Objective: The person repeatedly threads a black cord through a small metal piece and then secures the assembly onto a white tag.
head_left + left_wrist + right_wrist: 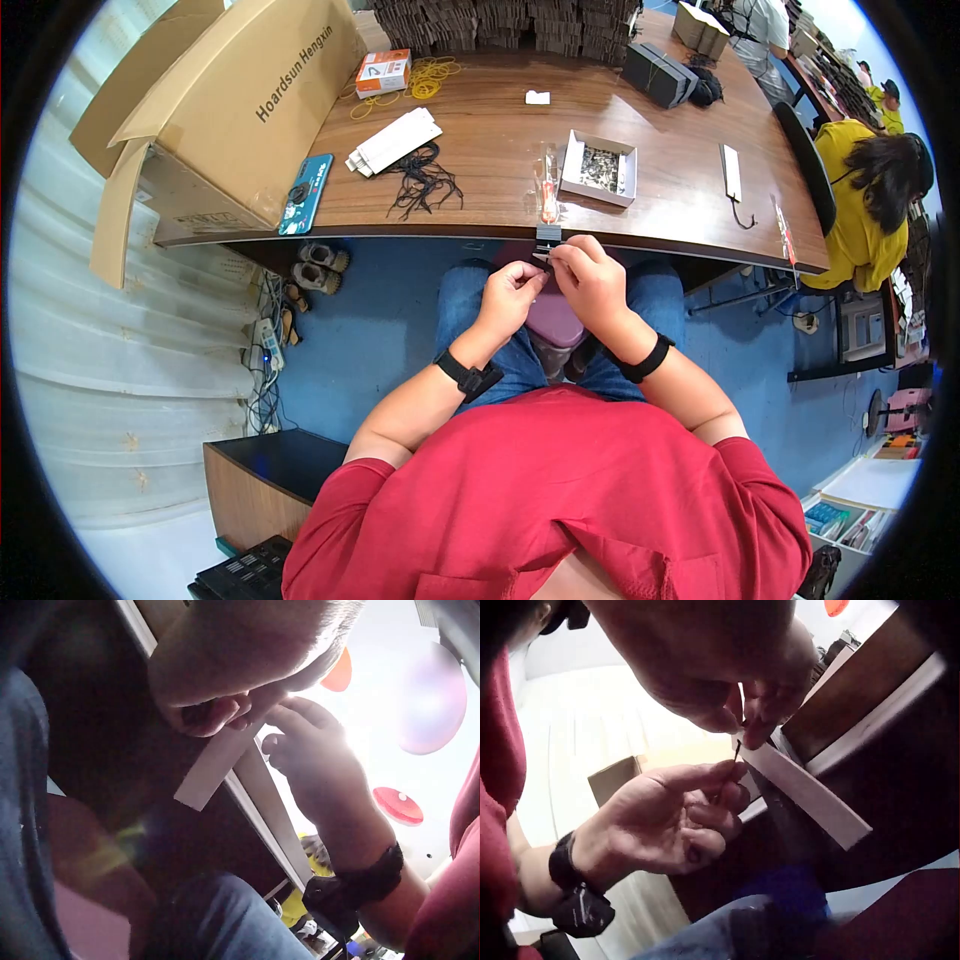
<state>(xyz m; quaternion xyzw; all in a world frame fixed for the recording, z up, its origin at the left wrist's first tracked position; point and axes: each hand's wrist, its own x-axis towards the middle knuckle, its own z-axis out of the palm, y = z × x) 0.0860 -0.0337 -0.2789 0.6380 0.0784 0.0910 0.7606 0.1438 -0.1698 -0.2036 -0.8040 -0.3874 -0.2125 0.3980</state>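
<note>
In the right wrist view, my left hand (667, 817) pinches a thin black cord (738, 750) between thumb and forefinger. Its other fingers are curled. The cord rises to the fingertips of my right hand (727, 682), which pinch at its upper end. Just behind the fingertips, a pale flat strip (810, 787) slants downward; the left wrist view shows this strip (214, 769) below both hands. In the head view, the left hand (512, 298) and right hand (592, 285) meet over my lap, close to a grey block (549, 236) at the table edge.
Behind the block lies an orange-handled tool (548, 200), beside a white box (628, 180) of small pieces. White strips (395, 140), black cords (428, 180) and a large carton (250, 110) occupy the left. A strip with cord (732, 172) lies right. Another person (865, 200) sits beyond.
</note>
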